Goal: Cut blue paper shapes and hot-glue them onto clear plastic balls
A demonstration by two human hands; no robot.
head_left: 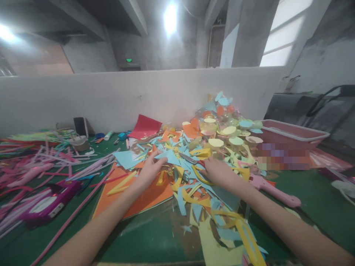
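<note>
My left hand [153,165] is closed on a piece of light blue paper [170,156], pinched between thumb and fingers over the scrap pile. In my right hand [213,170] is a pair of scissors [189,158], its blades pointing left toward the blue paper. Whether the blades touch the paper I cannot tell. Beneath my left forearm lie orange sheets [149,195]. Blue and yellow paper offcuts [194,188] are heaped under and between both hands. Another light blue sheet [127,159] rests left of my left hand.
Cut paper discs [229,130] are piled at the back right beside a pink bin [294,131]. A pink-handled tool [277,190] lies by my right forearm. Fuzzy craft stems [41,162] and a purple device [52,201] cover the left. A white partition [111,96] stands behind.
</note>
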